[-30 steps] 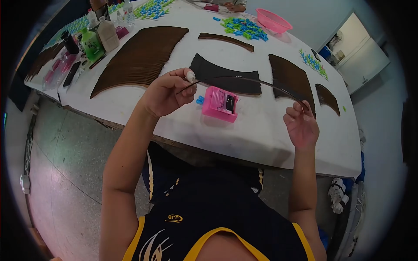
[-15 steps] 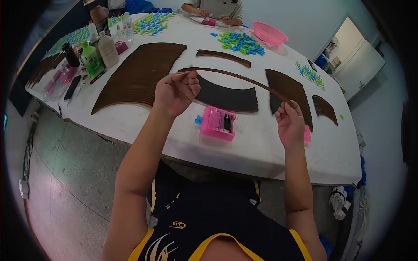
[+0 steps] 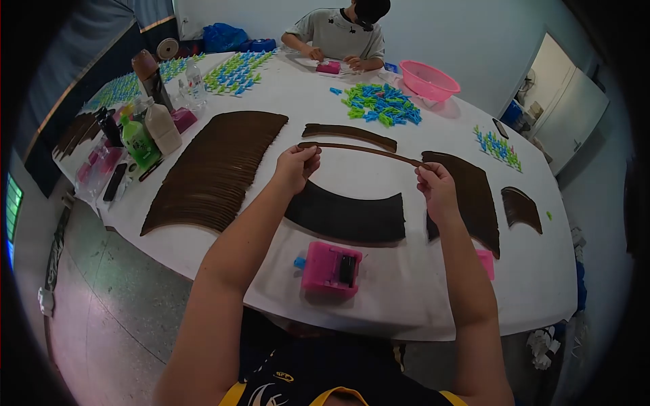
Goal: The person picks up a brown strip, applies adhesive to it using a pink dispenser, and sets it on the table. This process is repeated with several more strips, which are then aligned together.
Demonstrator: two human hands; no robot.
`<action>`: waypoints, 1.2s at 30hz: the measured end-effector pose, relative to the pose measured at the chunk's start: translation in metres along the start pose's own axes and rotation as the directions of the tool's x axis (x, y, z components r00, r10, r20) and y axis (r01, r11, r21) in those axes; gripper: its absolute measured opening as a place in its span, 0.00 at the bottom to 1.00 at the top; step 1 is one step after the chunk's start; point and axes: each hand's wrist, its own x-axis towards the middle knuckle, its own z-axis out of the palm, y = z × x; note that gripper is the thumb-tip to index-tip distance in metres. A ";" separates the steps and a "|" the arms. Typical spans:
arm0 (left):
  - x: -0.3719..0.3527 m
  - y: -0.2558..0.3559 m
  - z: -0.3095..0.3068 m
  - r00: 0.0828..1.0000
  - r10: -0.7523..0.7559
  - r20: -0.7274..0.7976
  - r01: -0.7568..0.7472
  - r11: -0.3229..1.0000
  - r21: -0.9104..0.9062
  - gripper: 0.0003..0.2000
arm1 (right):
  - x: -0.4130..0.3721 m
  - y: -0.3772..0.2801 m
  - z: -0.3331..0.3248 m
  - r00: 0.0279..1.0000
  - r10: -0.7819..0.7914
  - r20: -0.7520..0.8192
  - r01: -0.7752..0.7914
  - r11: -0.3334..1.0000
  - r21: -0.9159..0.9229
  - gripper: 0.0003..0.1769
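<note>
Head view, looking down over your arms at a white table [image 3: 413, 291].

Both your hands are raised over the middle of the table. Between them you hold one thin, curved brown strip [image 3: 362, 150], clear of the table top. Your left hand [image 3: 298, 166] is closed in a pinch on the strip's left tip. Your right hand [image 3: 437, 189] is closed in a pinch on its right tip.

The strip looks very light, narrow and springy. It bows gently between your hands. It would likely flex under pressure and might crack if bent sharply, so the two ends seem the safest places to hold it, with fingertips only.

Just below the strip, towards 6 o'clock, a dark curved sheet [image 3: 345, 218] lies flat. Further towards 6 o'clock, near the table edge, sits a small pink box-shaped gadget [image 3: 330, 269].

At 9 o'clock lies a wide fanned stack of brown strips [image 3: 217, 169]. At 3 o'clock lies a second stack [image 3: 477, 196], with a smaller one [image 3: 521, 206] beyond it. Just past your hands at 12 o'clock rests a short bundle of strips [image 3: 349, 134].

Further towards 12 o'clock are a heap of blue and green clips [image 3: 379, 105] and a pink basin [image 3: 428, 79]. Bottles [image 3: 152, 125] stand at 10 o'clock. Another person [image 3: 338, 34] sits at the far end, working with their own hands.
</note>
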 end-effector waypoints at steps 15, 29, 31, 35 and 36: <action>0.095 -0.005 -0.032 0.870 0.415 0.267 -0.222 -0.153 0.963 0.14 | 0.123 0.097 -0.009 0.994 -0.105 0.028 0.080 0.524 -0.848 0.11; 0.047 -0.028 0.020 0.826 0.059 0.561 -0.494 -0.404 0.770 0.21 | 0.127 0.104 0.002 0.980 -0.195 -0.043 0.031 0.361 -0.932 0.12; 0.044 -0.040 0.027 0.845 0.065 0.531 -0.450 -0.449 0.772 0.22 | 0.127 0.103 0.002 0.982 -0.179 -0.054 0.015 0.364 -0.931 0.12; 0.041 -0.042 0.039 0.907 0.044 0.419 -0.343 -0.500 0.795 0.29 | 0.130 0.107 0.000 0.983 -0.169 -0.070 -0.008 0.345 -0.939 0.12; 0.043 -0.043 0.039 0.907 0.046 0.418 -0.341 -0.499 0.796 0.29 | 0.130 0.107 0.001 0.981 -0.178 -0.075 -0.012 0.331 -0.944 0.11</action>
